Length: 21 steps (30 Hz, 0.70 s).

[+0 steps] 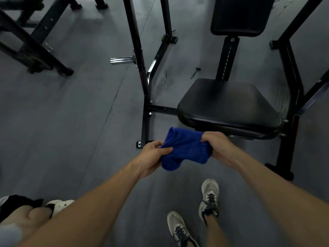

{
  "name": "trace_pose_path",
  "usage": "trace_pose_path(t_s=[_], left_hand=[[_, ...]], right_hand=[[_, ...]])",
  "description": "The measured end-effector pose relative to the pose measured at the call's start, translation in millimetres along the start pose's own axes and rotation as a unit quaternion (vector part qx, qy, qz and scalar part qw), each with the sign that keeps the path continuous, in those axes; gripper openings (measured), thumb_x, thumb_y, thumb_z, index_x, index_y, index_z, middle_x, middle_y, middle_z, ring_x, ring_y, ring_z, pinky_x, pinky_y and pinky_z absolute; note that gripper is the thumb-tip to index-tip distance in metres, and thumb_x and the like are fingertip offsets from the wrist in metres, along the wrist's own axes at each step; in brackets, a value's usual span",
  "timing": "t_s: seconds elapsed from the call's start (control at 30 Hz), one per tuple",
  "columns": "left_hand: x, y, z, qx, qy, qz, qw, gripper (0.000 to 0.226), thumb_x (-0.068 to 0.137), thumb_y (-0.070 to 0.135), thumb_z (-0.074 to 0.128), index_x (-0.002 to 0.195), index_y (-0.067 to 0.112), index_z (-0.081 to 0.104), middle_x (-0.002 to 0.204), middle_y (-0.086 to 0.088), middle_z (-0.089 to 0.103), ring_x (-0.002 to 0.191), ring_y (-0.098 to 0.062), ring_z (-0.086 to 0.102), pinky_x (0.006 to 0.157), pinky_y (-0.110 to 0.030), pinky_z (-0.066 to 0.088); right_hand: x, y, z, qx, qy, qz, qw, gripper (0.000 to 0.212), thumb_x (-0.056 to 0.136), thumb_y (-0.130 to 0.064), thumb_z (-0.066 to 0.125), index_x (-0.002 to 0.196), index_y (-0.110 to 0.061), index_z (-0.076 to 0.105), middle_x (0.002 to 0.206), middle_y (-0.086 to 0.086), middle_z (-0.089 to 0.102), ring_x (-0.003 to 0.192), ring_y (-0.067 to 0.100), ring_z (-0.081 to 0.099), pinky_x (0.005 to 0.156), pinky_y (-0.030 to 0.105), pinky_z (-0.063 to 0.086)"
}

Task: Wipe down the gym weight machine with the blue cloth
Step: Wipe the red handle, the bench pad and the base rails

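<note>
The blue cloth (185, 148) is bunched and held in the air between both hands, just in front of the machine's seat. My left hand (153, 154) grips its left end, thumb on top. Its right end is gripped by my right hand (216, 145). The gym weight machine stands ahead: a black padded seat (229, 106), a black back pad (240, 15) above it on a numbered post, and black steel frame uprights (142, 72) to the left and right. The cloth is not touching the machine.
A chrome weight peg (122, 60) sticks out left from the frame upright. Another black machine frame (35, 45) stands at the far left. My grey sneakers (208, 198) are on the grey floor. Another person's leg and white shoe (58, 205) are at the lower left.
</note>
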<state>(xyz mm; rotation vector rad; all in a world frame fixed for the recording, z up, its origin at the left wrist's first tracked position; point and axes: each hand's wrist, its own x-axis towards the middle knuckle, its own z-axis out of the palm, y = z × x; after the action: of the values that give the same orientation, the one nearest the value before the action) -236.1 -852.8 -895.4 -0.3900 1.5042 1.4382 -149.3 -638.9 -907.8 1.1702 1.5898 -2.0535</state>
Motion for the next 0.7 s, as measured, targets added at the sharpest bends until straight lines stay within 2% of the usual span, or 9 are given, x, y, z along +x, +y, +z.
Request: trace_pose_path(t_s=[0.07,0.13,0.27,0.3,0.37,0.5,0.57,0.63,0.7], left_hand=[[-2.4,2.9,-2.1,-0.013,0.007,0.001,1.0,0.019,0.093,-0.003,0.065,0.111,0.003,0.063,0.113,-0.016,0.071,0.101,-0.03,0.072,0.087,-0.04,0.061],[-3.3,7.5,-2.6,-0.014,0.007,-0.01,1.0,0.021,0.095,-0.005,0.061,0.114,0.004,0.061,0.119,-0.015,0.067,0.107,-0.032,0.069,0.091,-0.044,0.059],[-4.9,14.8,-3.8,0.069,-0.017,-0.019,0.997,0.041,0.09,-0.01,0.063,0.123,0.013,0.057,0.132,-0.009,0.061,0.114,-0.029,0.065,0.081,-0.044,0.059],[-7.3,15.9,-1.8,0.084,-0.017,-0.015,0.996,0.045,0.088,-0.008,0.067,0.124,0.016,0.056,0.131,-0.006,0.061,0.113,-0.027,0.065,0.079,-0.044,0.059],[-10.3,15.8,2.0,0.095,-0.005,0.0,0.995,0.049,0.084,0.004,0.078,0.124,0.02,0.056,0.124,-0.002,0.064,0.108,-0.023,0.067,0.078,-0.046,0.06],[-6.2,13.4,1.1,0.136,0.053,0.071,0.987,0.048,0.079,0.032,0.086,0.118,0.024,0.059,0.111,-0.009,0.072,0.094,-0.026,0.074,0.076,-0.043,0.062],[-5.9,13.3,-0.7,0.149,0.066,0.108,0.981,0.034,0.082,0.031,0.083,0.104,0.016,0.063,0.093,-0.006,0.076,0.084,-0.022,0.075,0.067,-0.035,0.061],[-8.2,12.8,-1.7,0.176,0.08,0.144,0.971,0.024,0.089,0.024,0.077,0.09,0.006,0.061,0.071,-0.001,0.07,0.069,-0.007,0.07,0.058,-0.022,0.055],[-5.2,9.7,-5.6,0.227,0.116,0.175,0.951,0.035,0.09,0.026,0.076,0.088,-0.005,0.06,0.08,-0.015,0.067,0.074,-0.013,0.07,0.065,-0.025,0.058]], right_hand=[[1.5,-6.0,-0.1,-0.006,0.028,-0.008,1.0,0.019,0.08,-0.004,0.051,0.065,-0.015,0.051,0.065,0.004,0.051,0.065,0.019,0.05,0.058,0.03,0.041],[3.8,-9.4,0.6,-0.026,0.022,-0.015,0.999,0.014,0.085,-0.006,0.054,0.073,-0.012,0.059,0.074,0.008,0.056,0.071,0.02,0.054,0.062,0.033,0.042],[2.5,-16.8,2.5,0.009,-0.031,-0.032,0.999,0.006,0.092,-0.012,0.067,0.093,-0.007,0.07,0.102,0.014,0.07,0.091,0.025,0.066,0.078,0.039,0.054],[0.8,-19.0,2.2,0.01,-0.052,-0.038,0.998,0.012,0.092,-0.013,0.069,0.1,-0.005,0.071,0.106,0.014,0.072,0.095,0.026,0.069,0.084,0.04,0.056],[-1.7,-22.2,0.4,-0.023,-0.088,-0.055,0.994,0.02,0.09,-0.015,0.072,0.106,-0.005,0.071,0.107,0.012,0.074,0.1,0.024,0.071,0.089,0.04,0.058],[-7.1,-28.4,-4.8,-0.113,-0.127,-0.105,0.98,0.017,0.088,-0.018,0.073,0.102,-0.01,0.074,0.1,0.006,0.075,0.096,0.018,0.072,0.082,0.028,0.059],[-8.5,-32.4,-7.8,-0.164,-0.133,-0.141,0.967,0.015,0.088,-0.02,0.074,0.101,-0.013,0.076,0.098,0.002,0.076,0.096,0.014,0.072,0.081,0.024,0.057],[-8.9,-36.7,-9.9,-0.218,-0.123,-0.172,0.953,0.012,0.087,-0.023,0.076,0.098,-0.019,0.078,0.096,-0.004,0.077,0.095,0.009,0.071,0.085,0.024,0.055],[-7.9,-39.4,-11.0,-0.249,-0.098,-0.194,0.944,0.008,0.086,-0.022,0.077,0.093,-0.022,0.079,0.089,-0.008,0.076,0.089,0.001,0.069,0.081,0.019,0.052]])
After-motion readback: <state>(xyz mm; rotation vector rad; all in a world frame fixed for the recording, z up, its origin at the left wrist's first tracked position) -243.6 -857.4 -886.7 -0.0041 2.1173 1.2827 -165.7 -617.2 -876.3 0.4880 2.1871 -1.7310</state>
